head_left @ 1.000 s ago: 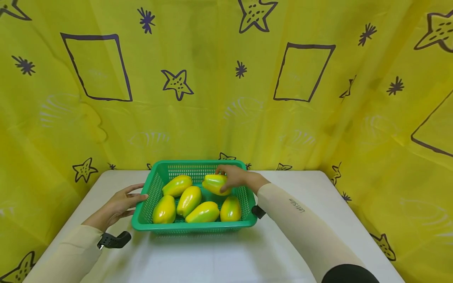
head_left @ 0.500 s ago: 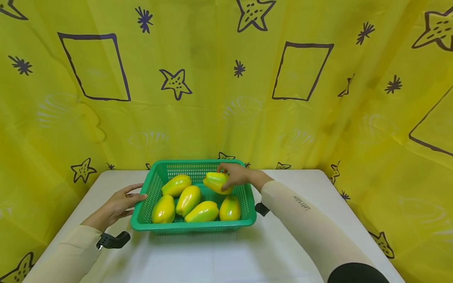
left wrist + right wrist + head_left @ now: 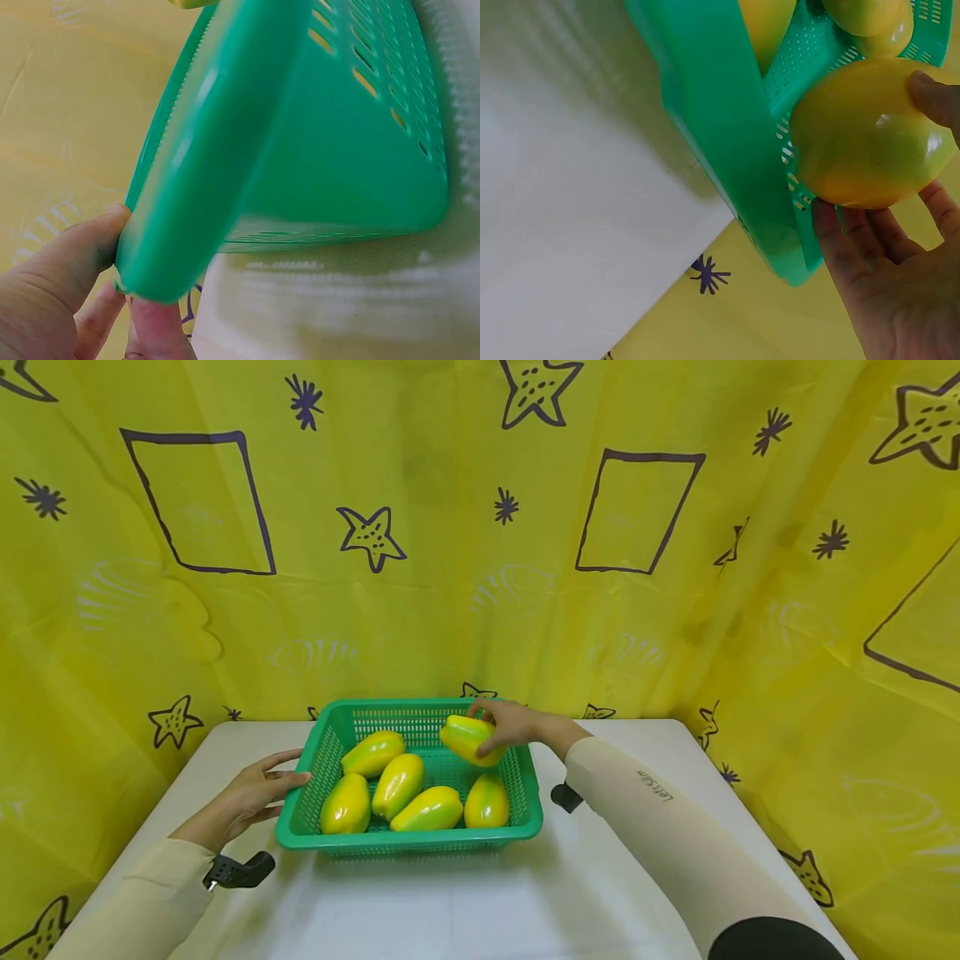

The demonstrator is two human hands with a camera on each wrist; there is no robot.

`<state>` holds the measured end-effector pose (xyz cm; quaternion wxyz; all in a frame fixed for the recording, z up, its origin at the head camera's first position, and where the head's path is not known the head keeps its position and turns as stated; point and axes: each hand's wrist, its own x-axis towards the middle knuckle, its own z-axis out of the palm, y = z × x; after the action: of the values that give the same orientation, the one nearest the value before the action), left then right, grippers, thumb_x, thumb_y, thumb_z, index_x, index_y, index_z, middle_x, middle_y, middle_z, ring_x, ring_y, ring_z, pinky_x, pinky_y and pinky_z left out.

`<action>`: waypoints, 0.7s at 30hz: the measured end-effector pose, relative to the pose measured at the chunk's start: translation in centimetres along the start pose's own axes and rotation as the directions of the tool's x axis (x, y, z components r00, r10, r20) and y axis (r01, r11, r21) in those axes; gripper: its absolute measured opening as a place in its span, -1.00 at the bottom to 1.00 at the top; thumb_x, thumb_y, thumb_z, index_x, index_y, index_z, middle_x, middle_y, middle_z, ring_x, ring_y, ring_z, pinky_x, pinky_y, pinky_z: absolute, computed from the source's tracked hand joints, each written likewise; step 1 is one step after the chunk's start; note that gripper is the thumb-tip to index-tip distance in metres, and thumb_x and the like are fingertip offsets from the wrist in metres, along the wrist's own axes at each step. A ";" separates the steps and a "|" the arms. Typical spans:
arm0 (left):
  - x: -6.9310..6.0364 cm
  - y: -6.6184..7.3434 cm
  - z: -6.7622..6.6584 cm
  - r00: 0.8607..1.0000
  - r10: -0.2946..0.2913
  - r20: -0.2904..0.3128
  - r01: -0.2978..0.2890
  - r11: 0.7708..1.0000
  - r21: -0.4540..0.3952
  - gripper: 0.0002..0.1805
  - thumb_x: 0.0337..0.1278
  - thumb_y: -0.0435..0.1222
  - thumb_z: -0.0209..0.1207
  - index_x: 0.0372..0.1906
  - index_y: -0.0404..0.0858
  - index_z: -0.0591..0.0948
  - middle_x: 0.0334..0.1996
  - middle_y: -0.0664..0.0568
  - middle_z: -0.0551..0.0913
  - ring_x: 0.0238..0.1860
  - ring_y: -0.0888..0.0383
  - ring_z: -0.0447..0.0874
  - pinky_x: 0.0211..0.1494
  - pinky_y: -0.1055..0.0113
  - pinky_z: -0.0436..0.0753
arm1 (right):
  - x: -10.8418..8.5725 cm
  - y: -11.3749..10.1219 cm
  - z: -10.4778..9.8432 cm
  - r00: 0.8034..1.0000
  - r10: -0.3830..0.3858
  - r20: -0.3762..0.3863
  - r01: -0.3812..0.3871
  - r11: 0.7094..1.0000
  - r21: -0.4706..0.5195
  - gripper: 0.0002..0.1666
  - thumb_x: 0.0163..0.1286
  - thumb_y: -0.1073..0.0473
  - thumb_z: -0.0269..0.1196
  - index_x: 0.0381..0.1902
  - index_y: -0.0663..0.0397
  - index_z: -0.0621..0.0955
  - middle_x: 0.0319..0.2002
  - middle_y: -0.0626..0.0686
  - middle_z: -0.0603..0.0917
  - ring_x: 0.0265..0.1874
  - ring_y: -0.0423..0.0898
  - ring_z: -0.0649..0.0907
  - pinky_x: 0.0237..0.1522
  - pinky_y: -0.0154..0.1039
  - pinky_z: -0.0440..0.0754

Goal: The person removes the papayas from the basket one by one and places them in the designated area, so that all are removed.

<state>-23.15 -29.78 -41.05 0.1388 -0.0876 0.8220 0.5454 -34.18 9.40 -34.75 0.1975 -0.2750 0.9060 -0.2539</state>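
One yellow-green fruit [image 3: 461,737], papaya-like in shape, is in the right hand [image 3: 513,727], above the far right part of the green basket [image 3: 405,840]. The thumb presses one side of it and the spread fingers [image 3: 838,238] bear on the other, so the grip is clamped on the fruit. Its glossy, even skin suggests a stiff shell, probably light if it is an imitation, though weight cannot be read from here. Such a smooth, rounded body may slip if pinched near an end; the safer hold looks to be across its thick middle, thumb opposite several fingers.

Five more fruits [image 3: 398,787] lie inside the basket, tilted at various angles.

The left hand [image 3: 255,789] holds the basket by its left side, thumb over the rim and other fingers closed against it from outside and below. The slotted plastic wall looks thin and somewhat flexible, so the rolled rim seems the firmest place to grip.

Below, the white table [image 3: 450,910] is pale and smooth, and the basket would likely slide on it. A yellow curtain [image 3: 450,627], printed with dark starfish and crooked four-sided outlines, hangs behind and at both sides.
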 end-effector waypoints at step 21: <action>0.0 0.0 0.0 1.000 -0.004 -0.001 0.004 1.000 0.003 -0.10 0.31 -0.03 0.21 0.55 -0.27 0.03 0.33 -0.43 0.34 -0.05 0.18 0.65 -0.02 0.19 0.66 | -1.2 0.8 -1.9 1.000 0.013 -0.010 -0.011 0.995 0.102 -0.22 0.17 0.11 0.41 0.29 0.10 0.33 0.23 0.32 0.43 0.06 0.13 0.55 0.02 -0.06 0.62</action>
<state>-23.18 -29.83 -41.06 0.1398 -0.0894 0.8228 0.5436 -34.57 11.36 -33.45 0.2082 -0.2579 0.8945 -0.2999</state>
